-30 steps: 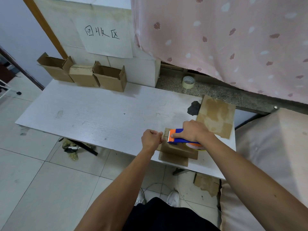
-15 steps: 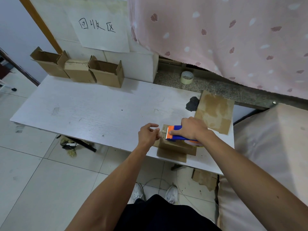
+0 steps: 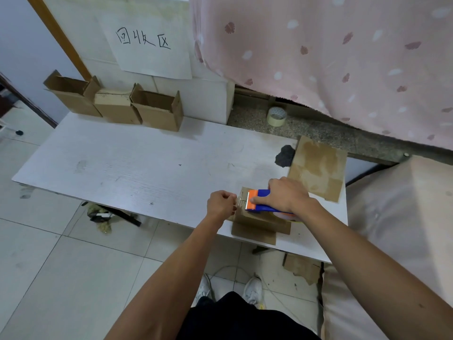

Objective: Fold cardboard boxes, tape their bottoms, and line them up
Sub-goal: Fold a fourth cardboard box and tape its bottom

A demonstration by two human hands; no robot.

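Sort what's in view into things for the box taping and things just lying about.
In use: tape dispenser in right hand, tape end in left hand, box being taped, three folded boxes, flat cardboard.
Lying about: spare tape roll, paper sign, floor scrap, dark lump.

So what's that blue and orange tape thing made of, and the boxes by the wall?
Tape dispenser: looks like hard plastic, smooth and slightly shiny in bright blue and orange; its pale toothed edge may be metal. Boxes: brown cardboard, dull and matte, with creased, bent flaps.
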